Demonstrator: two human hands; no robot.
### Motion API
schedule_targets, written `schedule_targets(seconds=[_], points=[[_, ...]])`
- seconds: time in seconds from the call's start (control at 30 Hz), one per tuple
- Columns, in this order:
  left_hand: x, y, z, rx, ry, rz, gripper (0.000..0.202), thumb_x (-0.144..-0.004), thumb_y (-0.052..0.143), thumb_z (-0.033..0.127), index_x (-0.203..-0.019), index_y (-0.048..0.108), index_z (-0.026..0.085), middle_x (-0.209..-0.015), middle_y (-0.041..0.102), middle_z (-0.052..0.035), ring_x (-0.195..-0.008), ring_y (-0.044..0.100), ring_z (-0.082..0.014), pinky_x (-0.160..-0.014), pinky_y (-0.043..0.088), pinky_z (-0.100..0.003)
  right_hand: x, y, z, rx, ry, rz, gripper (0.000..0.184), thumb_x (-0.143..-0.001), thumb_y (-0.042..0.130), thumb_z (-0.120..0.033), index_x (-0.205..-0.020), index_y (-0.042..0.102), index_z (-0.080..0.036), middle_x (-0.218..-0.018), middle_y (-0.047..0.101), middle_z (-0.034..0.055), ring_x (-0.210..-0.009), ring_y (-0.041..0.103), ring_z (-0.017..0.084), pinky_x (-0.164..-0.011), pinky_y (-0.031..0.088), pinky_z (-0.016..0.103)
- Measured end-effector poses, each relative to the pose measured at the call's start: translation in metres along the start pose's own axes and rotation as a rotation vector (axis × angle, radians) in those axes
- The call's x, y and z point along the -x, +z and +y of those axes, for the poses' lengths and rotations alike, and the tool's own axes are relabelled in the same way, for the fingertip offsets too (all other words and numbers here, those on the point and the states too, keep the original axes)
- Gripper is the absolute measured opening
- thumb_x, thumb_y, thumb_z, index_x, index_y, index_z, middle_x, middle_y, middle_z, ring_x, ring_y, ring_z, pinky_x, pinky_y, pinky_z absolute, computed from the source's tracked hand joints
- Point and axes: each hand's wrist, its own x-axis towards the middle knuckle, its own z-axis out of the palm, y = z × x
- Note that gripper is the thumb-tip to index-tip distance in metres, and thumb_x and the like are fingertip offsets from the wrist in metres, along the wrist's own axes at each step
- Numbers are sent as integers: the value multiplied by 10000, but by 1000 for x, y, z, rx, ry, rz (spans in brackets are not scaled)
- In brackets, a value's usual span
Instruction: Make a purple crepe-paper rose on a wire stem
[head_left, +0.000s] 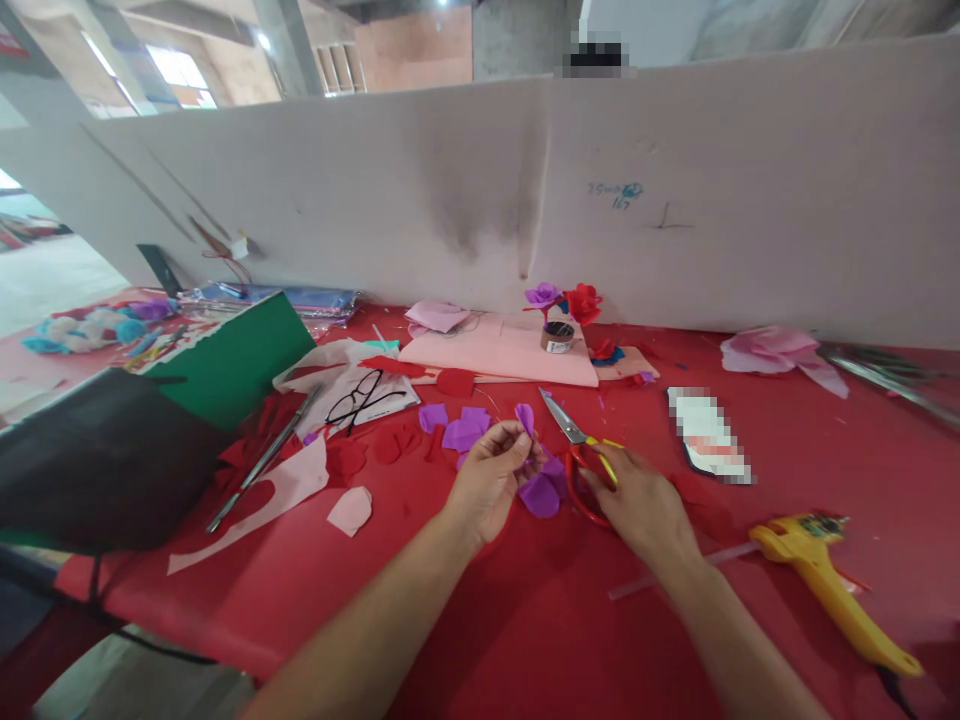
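My left hand [491, 475] is closed in a pinch on a small purple petal [525, 418], which stands up from the fingertips. My right hand [649, 500] grips the scissors [574, 430] by their red and yellow handles, the blades close together and pointing away to the left. Whether the scissors rest on the table or hang just above it, I cannot tell. Under and beside my left hand lie more purple petals [541, 495], with others [466, 430] just behind it. To the left are red petals [394, 442] and a pale pink petal [350, 510].
A yellow glue gun [832, 590] with a clear glue stick lies at right, near a phone [705, 435]. Behind, paper flowers [583, 303] stand in a tape roll [557, 338] on pink sheets [495, 350]. Eyeglasses [364, 400] and a green board [232, 360] are at left.
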Motion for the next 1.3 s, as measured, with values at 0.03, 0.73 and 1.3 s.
schedule_targets(seconds=[0.03,0.73,1.3], points=[[1,0,-1,1,-12,1,266,-626,814,196,-757,585,164,-694,619,23,-636,597,-90,-681,480,-234,0,-1,-1,35,-3,2,338,-907,473,-323,-1183,598,-174,-1156,652,144,-961,657,294,-718,509,372],[3,2,-8,58,-181,51,262,-576,840,160,-699,610,127,-632,554,19,-550,495,-59,-509,410,-171,12,-46,20,-150,3,318,269,-849,455,-309,-928,683,-189,-885,717,91,-828,628,250,-774,481,375],[-2,0,-9,19,-279,100,141,-694,657,-34,-733,647,101,-643,591,-16,-522,520,-53,-474,374,-146,78,-60,106,428,485,38,489,-793,444,-404,-1168,518,-99,-949,660,229,-820,639,386,-730,493,479]])
